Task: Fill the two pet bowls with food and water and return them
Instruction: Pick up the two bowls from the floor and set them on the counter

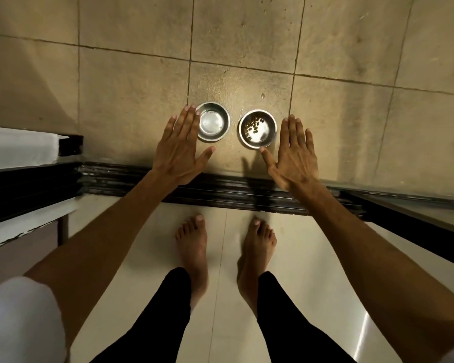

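Head view: dark door track (220,187) lies between feet (194,244) and bowls (258,128).

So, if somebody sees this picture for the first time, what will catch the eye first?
Two small metal bowls stand side by side on the tan tiled floor, just beyond a dark door track. The left bowl looks to hold water, and the right bowl holds a few brown pellets. The left hand and right hand hang spread open on the outer sides of the bowls, holding nothing, and two bare feet stand on the pale floor below.
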Available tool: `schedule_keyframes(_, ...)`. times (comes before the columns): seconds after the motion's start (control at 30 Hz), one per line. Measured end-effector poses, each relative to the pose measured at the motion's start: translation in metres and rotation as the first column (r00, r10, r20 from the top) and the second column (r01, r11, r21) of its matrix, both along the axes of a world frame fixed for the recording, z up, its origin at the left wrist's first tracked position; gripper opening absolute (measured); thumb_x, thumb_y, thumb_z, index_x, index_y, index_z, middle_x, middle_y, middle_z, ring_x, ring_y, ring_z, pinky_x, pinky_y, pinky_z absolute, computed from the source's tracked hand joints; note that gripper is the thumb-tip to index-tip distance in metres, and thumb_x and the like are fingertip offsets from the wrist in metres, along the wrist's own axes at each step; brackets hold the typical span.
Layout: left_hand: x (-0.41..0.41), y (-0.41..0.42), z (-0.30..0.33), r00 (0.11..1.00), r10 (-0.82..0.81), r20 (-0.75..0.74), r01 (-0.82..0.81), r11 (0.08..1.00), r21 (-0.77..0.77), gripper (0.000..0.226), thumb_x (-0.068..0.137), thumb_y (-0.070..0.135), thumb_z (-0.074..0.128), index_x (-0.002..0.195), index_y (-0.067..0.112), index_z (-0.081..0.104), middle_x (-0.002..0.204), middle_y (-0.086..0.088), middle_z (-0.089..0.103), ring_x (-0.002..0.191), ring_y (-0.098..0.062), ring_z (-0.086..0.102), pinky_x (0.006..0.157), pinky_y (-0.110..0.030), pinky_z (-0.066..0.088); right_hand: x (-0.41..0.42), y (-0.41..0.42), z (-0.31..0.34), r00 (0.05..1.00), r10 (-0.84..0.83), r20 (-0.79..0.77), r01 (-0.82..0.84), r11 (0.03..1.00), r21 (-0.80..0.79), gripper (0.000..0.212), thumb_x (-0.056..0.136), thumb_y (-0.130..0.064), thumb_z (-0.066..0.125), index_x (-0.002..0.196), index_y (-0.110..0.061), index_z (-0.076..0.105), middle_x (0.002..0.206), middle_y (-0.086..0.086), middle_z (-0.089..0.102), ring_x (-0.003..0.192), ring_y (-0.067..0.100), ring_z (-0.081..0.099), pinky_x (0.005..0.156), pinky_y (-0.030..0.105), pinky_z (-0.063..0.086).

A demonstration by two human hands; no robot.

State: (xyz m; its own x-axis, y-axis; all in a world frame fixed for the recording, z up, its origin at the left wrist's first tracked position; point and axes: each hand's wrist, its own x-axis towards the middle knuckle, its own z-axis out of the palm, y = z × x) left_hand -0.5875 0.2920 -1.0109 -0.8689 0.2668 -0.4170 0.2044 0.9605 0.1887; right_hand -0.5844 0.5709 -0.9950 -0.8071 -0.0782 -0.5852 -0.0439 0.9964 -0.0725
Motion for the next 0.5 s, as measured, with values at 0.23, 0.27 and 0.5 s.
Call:
schedule_keyframes(0.23, 0.000, 0.006, -0.057, 0.981, 0.191, 0.030, -0.193, 0.974, 0.118, 0.087, 0.104, 0.058, 0.038, 0.164, 0.004, 0.005, 0.172, -0.016, 0.003, 0.160, -0.027, 0.002, 0.130, -0.045, 0.007, -0.006, 0.007, -0.053, 0.987, -0.157, 0.033, 0.158, 0.986, -0.050, 0.087, 0.107, -0.062, 0.022, 0.165, -0.003, -0.005, 0.174, 0.016, -0.007, 0.162, 0.028, -0.005, 0.132, 0.046, 0.000)
schedule_keyframes(0.27, 0.000, 0.008, -0.060, 0.966, 0.255, 0.039, -0.258, 0.953, 0.156, 0.085, 0.104, 0.056, 0.040, 0.164, 0.004, 0.009, 0.172, -0.016, 0.009, 0.160, -0.028, 0.008, 0.129, -0.045, 0.012, -0.006, 0.008, -0.056, 0.978, -0.205, 0.032, 0.207, 0.976, -0.070, 0.085, 0.108, -0.060, 0.025, 0.165, -0.003, -0.001, 0.174, 0.017, -0.003, 0.162, 0.029, -0.001, 0.132, 0.046, 0.004)
schedule_keyframes(0.5, -0.017, 0.022, -0.084, 0.437, 0.865, 0.245, -0.891, 0.379, 0.251, 0.042, 0.101, 0.040, 0.057, 0.129, 0.009, 0.061, 0.125, -0.010, 0.067, 0.111, -0.028, 0.066, 0.097, -0.041, 0.052, -0.016, 0.003, -0.080, 0.761, -0.648, -0.039, 0.606, 0.730, -0.316, 0.046, 0.105, -0.037, 0.058, 0.140, -0.008, 0.060, 0.130, 0.015, 0.071, 0.119, 0.033, 0.066, 0.091, 0.028, 0.042)
